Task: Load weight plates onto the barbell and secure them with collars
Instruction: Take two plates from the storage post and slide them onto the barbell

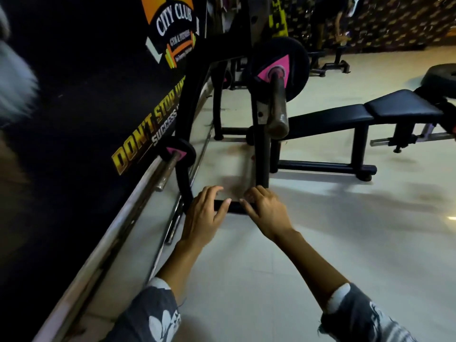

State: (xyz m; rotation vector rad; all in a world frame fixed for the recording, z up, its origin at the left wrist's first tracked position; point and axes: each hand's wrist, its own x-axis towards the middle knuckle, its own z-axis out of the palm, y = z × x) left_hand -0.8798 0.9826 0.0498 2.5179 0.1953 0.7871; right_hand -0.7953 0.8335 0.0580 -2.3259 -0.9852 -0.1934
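At the bottom of the frame two patterned sleeves (153, 314) lead up to the person's bare forearms. In the lower centre the left hand (204, 215) and the right hand (265, 211) hover over the low black base bar (233, 207) of a rack, fingers spread and loosely curled, holding nothing; whether they touch the bar cannot be told through the blur. No collar is visible in either hand or on the pale floor (271, 280) nearby.

Just above the hands the rack's black upright (262, 156) rises to the frame's centre. There the barbell sleeve (278, 107) juts toward the camera, its bare end free, with one black weight plate (293, 58) with a pink label already slid on behind it. To the left of centre a smaller plate (179, 151) sits on a chrome bar (167, 169) against the wall.

The risks look plain. The loaded plate seems unsecured, so a knock to the sleeve could let it slide off toward the hands below. Loading only this end could tip the bar on its rest. A bench (357, 112) at centre right and a spare plate (441, 77) at the right edge crowd the footing.
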